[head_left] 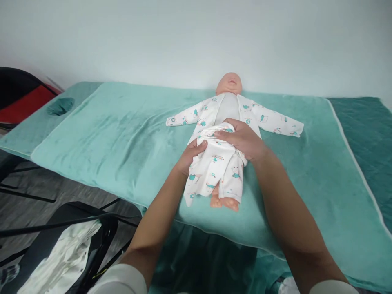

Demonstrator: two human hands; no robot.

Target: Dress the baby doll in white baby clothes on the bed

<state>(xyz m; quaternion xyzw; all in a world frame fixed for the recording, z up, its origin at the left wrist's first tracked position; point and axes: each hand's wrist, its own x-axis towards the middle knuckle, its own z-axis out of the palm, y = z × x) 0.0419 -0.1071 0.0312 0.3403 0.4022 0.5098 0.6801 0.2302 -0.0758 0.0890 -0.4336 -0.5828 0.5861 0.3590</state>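
A baby doll [231,83] lies on its back on a green-covered bed, its feet pointing toward me. It wears an open white printed jacket [277,122] with both sleeves spread wide. White printed pants [214,171] cover its legs, and the bare feet show below the cuffs. My left hand [191,157] grips the pants at the left side, thumb on top. My right hand [243,139] holds the bunched waistband near the doll's belly, fingers curled over the fabric. The parts of my fingers under the cloth are hidden.
The green bed cover [122,134] stretches to both sides, with a face hole [60,106] at the left end. A white wall stands behind. At lower left, a black chair [82,210] carries a crumpled white cloth [65,257]. Another red and black chair [27,98] is farther left.
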